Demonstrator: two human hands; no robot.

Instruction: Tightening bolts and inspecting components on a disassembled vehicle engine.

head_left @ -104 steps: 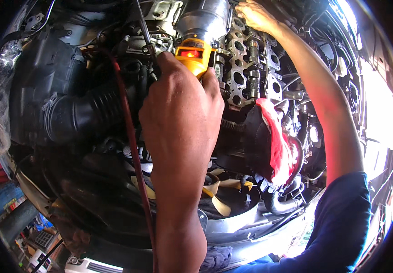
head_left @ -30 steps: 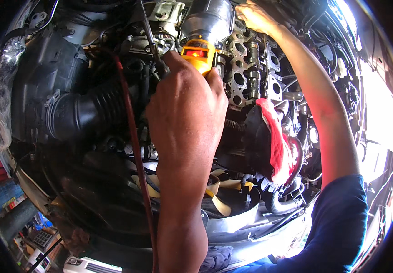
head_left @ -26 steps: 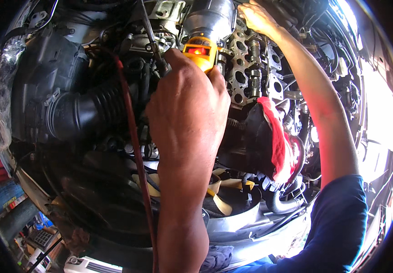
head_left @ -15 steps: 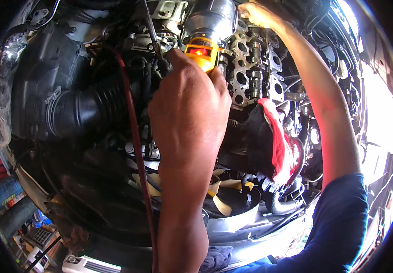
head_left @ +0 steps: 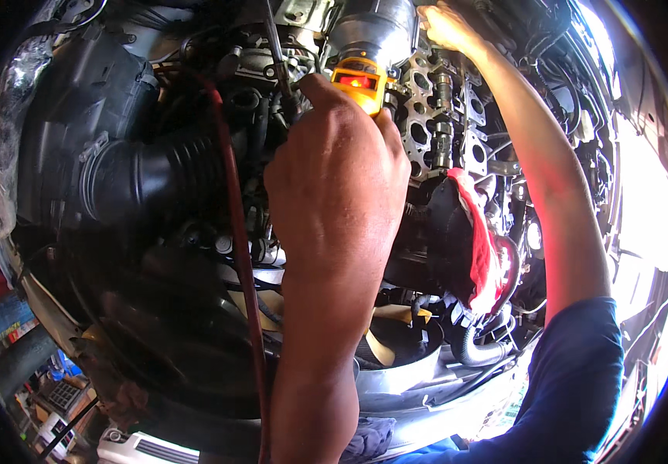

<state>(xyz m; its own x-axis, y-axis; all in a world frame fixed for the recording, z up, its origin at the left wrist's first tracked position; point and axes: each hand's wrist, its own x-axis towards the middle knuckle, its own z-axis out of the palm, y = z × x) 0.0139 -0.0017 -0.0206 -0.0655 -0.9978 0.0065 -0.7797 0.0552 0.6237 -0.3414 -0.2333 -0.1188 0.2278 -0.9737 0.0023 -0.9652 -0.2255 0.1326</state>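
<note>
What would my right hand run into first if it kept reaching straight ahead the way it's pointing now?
Most likely the grey metal housing at the head of the open engine top: the right hand already lies against its edge. Depth is hard to judge at the picture's rim.

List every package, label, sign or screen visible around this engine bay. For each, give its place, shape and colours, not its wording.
Lit panel: on the yellow tool in the left hand, top centre; small rectangle glowing orange-red.
Keypad-like device: lower left edge, dark, with rows of pale buttons; too blurred to tell more.
Blue box-like shape: left edge, with a coloured strip; unclear.
</note>
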